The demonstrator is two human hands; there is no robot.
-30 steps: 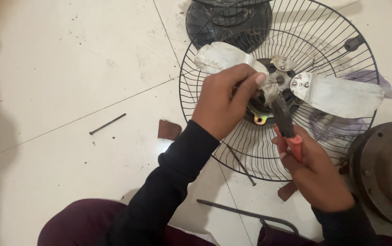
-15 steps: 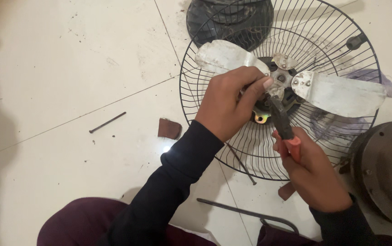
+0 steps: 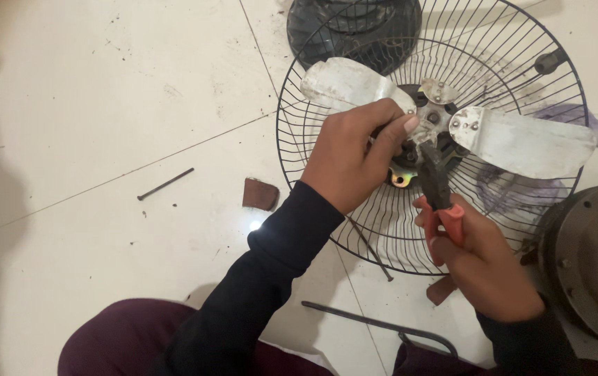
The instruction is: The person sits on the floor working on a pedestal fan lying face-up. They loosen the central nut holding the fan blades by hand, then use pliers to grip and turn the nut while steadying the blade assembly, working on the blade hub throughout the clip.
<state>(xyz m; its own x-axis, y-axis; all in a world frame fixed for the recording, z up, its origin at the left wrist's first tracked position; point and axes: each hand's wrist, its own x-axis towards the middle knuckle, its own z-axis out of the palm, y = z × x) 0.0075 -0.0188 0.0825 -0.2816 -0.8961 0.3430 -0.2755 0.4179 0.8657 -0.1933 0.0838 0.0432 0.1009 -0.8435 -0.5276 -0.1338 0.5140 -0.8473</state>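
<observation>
Left hand (image 3: 351, 157) is curled around the fan hub (image 3: 427, 132), covering most of it, so I can't tell what the fingers pinch. Right hand (image 3: 483, 261) is closed on red-handled pliers (image 3: 438, 188), tips at the hub. The wire guard (image 3: 313, 188) lies on the floor, top edge cut off.

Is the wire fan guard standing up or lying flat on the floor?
Lying flat. The wire guard rests on the tiled floor, blades facing up.
</observation>
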